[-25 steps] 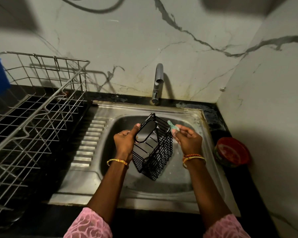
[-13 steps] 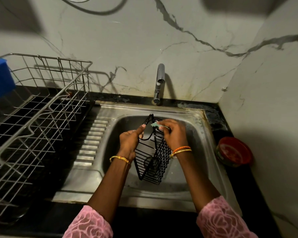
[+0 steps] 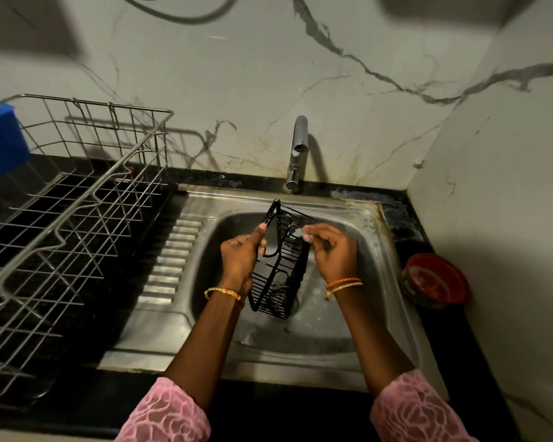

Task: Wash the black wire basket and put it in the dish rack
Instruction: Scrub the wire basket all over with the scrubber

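Black wire basket (image 3: pixel 280 266) up on end over the steel sink (image 3: pixel 332 339), long side vertical, lower end hanging just above the drain, top corner reaching toward the tap (image 3: pixel 297 151). Left hand (image 3: pixel 241 260) clamped on the basket's left edge, thumb stretched up along the wire, fingers curled round the frame. Right hand (image 3: pixel 332 253) tight against the upper right side, fingertips pinching a small pale green scrubber (image 3: pixel 298 232) and pressing it onto the wires near the top. Gold bangle on the left wrist, orange and gold bangles on the right, pink lace sleeves at the bottom of the view. No water visible from the tap. Off to the left on the black counter, the steel dish rack (image 3: pixel 77 218), well apart from the basket, with a blue object (image 3: pixel 0 138) at its far left edge, blurred and hard to identify. Over on the right, beside the sink rim in the corner, a round red container (image 3: pixel 434 282). Marble-patterned wall behind, dark veins running across.
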Tool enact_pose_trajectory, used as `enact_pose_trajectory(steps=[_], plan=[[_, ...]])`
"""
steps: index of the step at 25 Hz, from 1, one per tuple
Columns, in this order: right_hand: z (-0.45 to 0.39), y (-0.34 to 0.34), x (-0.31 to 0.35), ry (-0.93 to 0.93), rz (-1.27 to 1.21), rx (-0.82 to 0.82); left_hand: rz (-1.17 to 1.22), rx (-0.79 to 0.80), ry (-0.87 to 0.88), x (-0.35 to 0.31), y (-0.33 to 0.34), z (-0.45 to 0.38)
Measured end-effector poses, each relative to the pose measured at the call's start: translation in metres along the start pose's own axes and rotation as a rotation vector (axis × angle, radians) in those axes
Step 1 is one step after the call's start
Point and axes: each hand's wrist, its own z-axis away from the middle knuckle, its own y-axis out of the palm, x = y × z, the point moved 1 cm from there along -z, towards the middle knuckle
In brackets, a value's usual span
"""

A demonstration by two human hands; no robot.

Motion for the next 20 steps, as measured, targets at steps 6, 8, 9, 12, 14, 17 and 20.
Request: enact_pose_trajectory(steps=[6,8,9,12,14,17,20], plan=[[-0.009,0.008,0.009,0.051,-0.103,-0.015,-0.007,0.018,-0.048,-0.001,-0.001,0.000],[-0.013,0.011,0.012,-0.029,-0.063,0.012,-0.009,0.022,-0.035,-0.003,0.001,0.000],[-0.011,0.009,0.008,-0.038,-0.062,0.005,-0.003,0.022,-0.036,-0.003,0.001,-0.001],[0.005,-0.003,-0.012,0.109,-0.144,-0.070,0.000,0.017,-0.051,-0.001,-0.001,-0.006],[0.006,-0.008,-0.011,0.198,-0.238,-0.124,-0.008,0.009,-0.052,0.002,-0.001,-0.008],[-0.008,-0.004,0.008,0.053,-0.194,-0.088,-0.005,-0.007,-0.036,0.002,0.000,-0.008],[-0.009,0.011,0.018,-0.072,-0.043,0.050,0.001,-0.007,-0.013,0.000,0.004,-0.008]])
